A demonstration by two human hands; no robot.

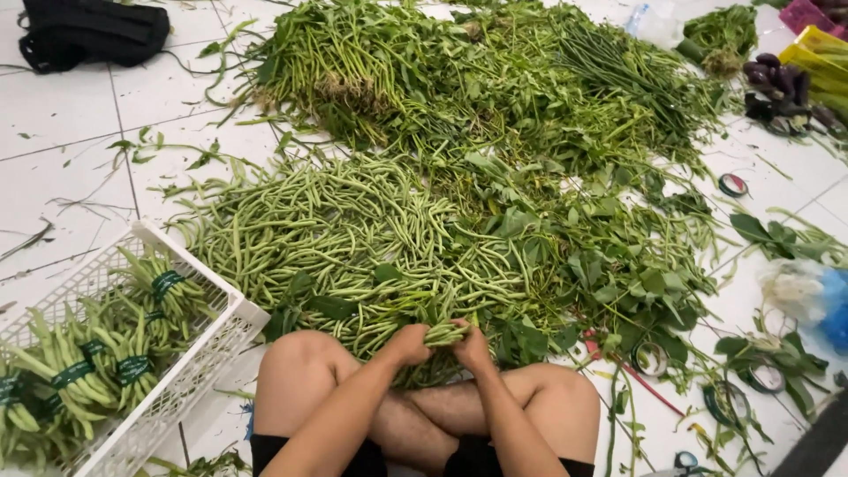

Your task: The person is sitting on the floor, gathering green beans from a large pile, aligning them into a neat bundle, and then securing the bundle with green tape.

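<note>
I sit cross-legged on a white tiled floor. My left hand [408, 343] and my right hand [471, 344] are both closed around one bundle of green beans [442, 334], held just above my shins. The bundle lies at the near edge of a big loose pile of green beans [353, 238] spread out in front of me. Behind and to the right of it lies a heap of leafy green stalks [495, 79].
A white plastic crate [208, 353] at my left holds bean bundles [132, 353] tied with dark green tape. Tape rolls [651, 358] lie on the tiles at my right. A black bag [88, 31] is far left, aubergines [782, 84] far right, a blue-white plastic bag [817, 300] at right.
</note>
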